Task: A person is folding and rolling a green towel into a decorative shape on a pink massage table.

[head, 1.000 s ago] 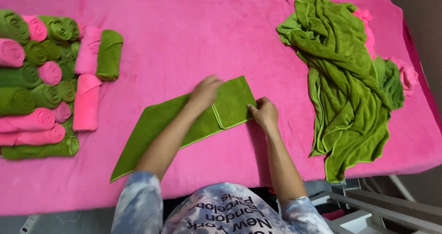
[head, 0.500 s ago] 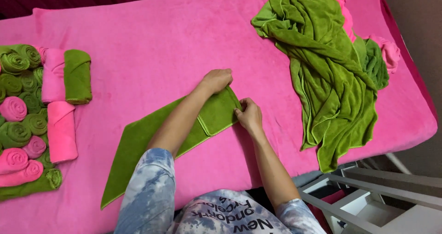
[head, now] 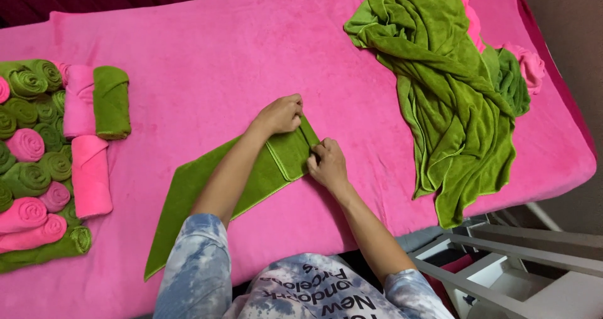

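Both hands, L (head: 279,115) + R (head: 326,163), fingers clamped on green towel (head: 207,187) roll end; uneven grip → roll could skew/loosen, imo.

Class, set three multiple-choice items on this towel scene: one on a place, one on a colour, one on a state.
1. Where is the pile of rolled towels?
A. left edge
B. right edge
C. floor

2. What colour is the towel under the hands?
A. pink
B. green
C. white

3. How does that towel's right end lie?
A. flat
B. rolled up
C. hanging off

Key: 1 A, the rolls sit at the left. 2 B, green on the pink cover. 3 B, the left hand and right hand pinch a tight roll.
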